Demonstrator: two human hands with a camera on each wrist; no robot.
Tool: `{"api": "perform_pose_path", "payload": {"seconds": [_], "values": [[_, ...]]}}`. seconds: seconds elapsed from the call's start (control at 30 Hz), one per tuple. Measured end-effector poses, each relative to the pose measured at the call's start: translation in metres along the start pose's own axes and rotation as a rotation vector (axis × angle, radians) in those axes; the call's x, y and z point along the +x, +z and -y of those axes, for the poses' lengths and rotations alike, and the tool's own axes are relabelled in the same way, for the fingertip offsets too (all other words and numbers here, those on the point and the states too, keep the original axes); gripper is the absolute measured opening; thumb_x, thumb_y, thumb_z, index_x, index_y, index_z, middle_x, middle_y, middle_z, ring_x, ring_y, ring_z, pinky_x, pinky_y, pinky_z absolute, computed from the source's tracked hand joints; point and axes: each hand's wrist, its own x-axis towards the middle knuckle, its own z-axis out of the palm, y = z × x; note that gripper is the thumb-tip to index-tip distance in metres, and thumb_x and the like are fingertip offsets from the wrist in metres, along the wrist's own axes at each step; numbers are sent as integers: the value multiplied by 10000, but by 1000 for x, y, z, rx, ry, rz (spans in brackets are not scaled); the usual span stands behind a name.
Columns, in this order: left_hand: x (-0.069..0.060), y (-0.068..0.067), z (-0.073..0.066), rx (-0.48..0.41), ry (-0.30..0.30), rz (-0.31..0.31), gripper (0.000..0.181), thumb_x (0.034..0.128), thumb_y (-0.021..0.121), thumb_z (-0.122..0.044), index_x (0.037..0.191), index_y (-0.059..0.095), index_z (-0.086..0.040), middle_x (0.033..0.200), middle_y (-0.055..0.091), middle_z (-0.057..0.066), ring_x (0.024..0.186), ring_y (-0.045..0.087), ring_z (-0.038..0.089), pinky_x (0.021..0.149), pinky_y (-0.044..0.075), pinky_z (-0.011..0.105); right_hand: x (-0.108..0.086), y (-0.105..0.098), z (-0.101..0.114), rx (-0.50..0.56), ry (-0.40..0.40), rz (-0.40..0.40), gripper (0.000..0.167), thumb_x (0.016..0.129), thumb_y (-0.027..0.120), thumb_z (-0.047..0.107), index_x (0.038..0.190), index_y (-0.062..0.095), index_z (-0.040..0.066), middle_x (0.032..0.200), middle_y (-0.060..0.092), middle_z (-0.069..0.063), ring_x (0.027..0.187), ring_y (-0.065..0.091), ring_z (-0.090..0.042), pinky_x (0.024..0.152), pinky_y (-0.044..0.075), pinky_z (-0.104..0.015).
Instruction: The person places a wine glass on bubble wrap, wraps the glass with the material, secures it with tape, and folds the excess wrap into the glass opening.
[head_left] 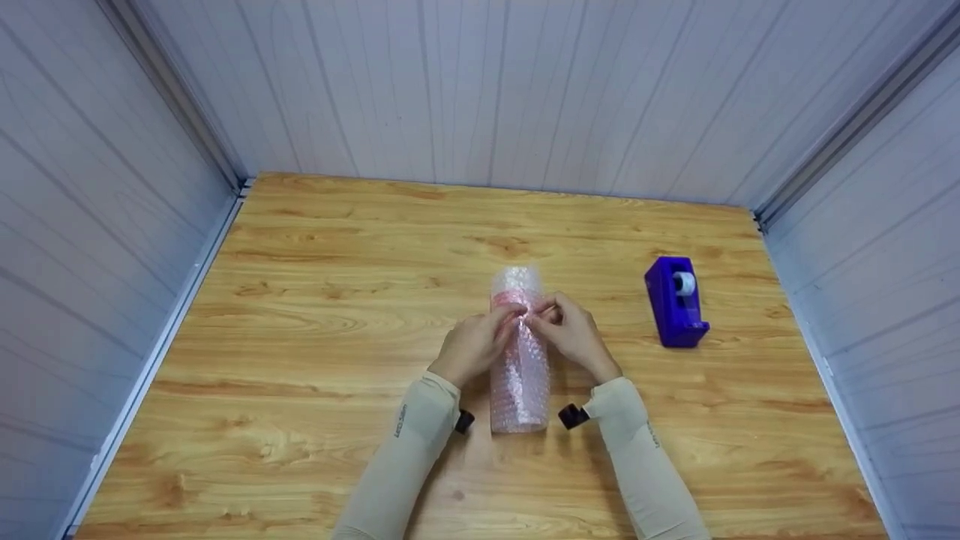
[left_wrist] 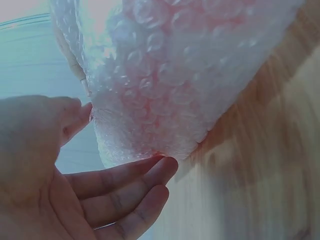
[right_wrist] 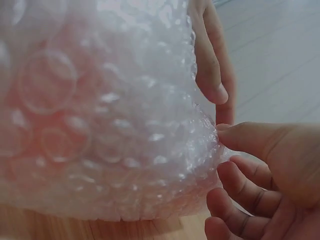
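A long bundle in clear bubble wrap (head_left: pixel 519 390), with something pink showing through, lies on the wooden table in front of me. My left hand (head_left: pixel 472 341) is at its left side, pinching the wrap near the upper middle. From the right, my right hand (head_left: pixel 574 334) pinches the wrap at nearly the same spot, so the fingertips almost meet. In the left wrist view the left fingers (left_wrist: pixel 132 192) lie along the bundle's side. The right thumb (right_wrist: pixel 245 137) presses the wrap in the right wrist view, with the other fingers bent below it. What is inside is blurred by the bubbles.
To the right on the table (head_left: pixel 337 255) stands a blue tape dispenser (head_left: pixel 679 311) with a roll of tape (head_left: pixel 683 283) in it. Pale panel walls (head_left: pixel 495 90) enclose the table at the back and both sides.
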Motion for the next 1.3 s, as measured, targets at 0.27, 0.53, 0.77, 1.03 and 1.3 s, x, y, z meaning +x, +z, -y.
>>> {"api": "perform_pose_path", "payload": {"seconds": [0.27, 0.53, 0.77, 1.03, 1.3], "values": [[5, -1, 1, 14, -13, -32, 247, 1044, 548, -307, 1279, 604, -254, 748, 625, 3, 604, 580, 192, 554, 486, 381, 1, 2, -4, 41, -14, -19, 221, 902, 771, 182, 1035, 659, 46, 809, 634, -2, 726, 567, -148, 636, 449, -238], [7, 0, 2, -28, -66, -44, 270, 1019, 591, -349, 1256, 551, -226, 652, 543, -10, 565, 549, 191, 525, 465, 374, 0, 1, -7, 82, 20, -30, 285, 886, 790, 210, 1065, 647, 41, 894, 651, -38, 792, 588, -168, 678, 474, -261], [8, 2, 5, -108, -216, -21, 567, 992, 598, -457, 1396, 458, -84, 728, 568, 31, 645, 591, 205, 590, 494, 379, 0, -1, -13, 84, 144, -15, 474, 887, 782, 319, 1219, 613, 26, 1055, 641, -122, 977, 600, -251, 803, 515, -353], [9, 2, 9, -202, -310, 50, 672, 975, 591, -523, 1362, 546, 25, 958, 687, 97, 870, 655, 229, 777, 531, 413, -1, 0, -22, 182, 292, 121, 680, 933, 684, 470, 1346, 550, -52, 1103, 674, -184, 867, 682, -265, 715, 584, -412], [7, 6, 17, -400, -289, 52, 644, 971, 621, -482, 1333, 566, 48, 1181, 679, 204, 1068, 666, 290, 934, 520, 414, -2, 3, -26, 229, 334, 183, 626, 958, 624, 513, 1279, 632, -25, 969, 697, -123, 809, 663, -220, 718, 575, -387]]}}
